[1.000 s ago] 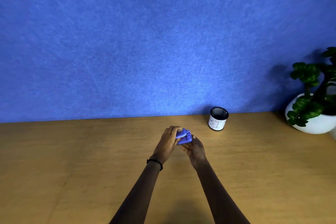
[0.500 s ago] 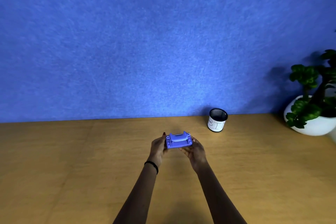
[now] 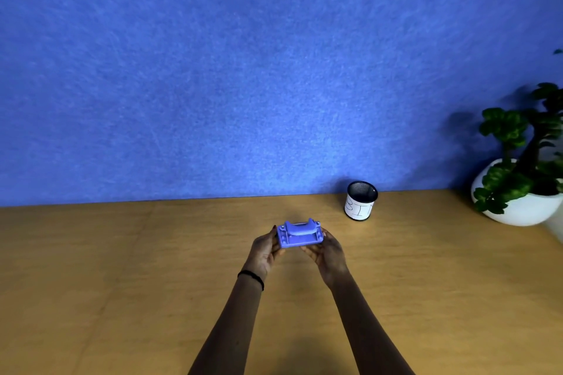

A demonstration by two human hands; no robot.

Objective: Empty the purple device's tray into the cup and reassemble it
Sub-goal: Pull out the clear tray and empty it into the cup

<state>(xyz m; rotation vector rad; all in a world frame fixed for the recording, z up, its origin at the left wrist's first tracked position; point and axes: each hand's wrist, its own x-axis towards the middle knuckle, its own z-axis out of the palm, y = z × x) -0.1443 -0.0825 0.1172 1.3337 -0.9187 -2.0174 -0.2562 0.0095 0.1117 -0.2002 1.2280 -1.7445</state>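
The purple device (image 3: 299,236), a small hole punch with a curved lever on top, is held level just above the wooden table (image 3: 122,268). My left hand (image 3: 264,250) grips its left end and my right hand (image 3: 327,250) grips its right end. Its tray cannot be seen as a separate part from here. The cup (image 3: 360,200), a black mesh pot with a white label, stands upright behind and to the right of the device, near the wall and apart from both hands.
A blue felt wall (image 3: 243,70) rises along the table's far edge. A green plant in a white pot (image 3: 522,201) stands at the far right. A black band circles my left wrist.
A second ago my hands were bunched around the tilted device. They have since spread to its two ends and turned it level with the lever on top.
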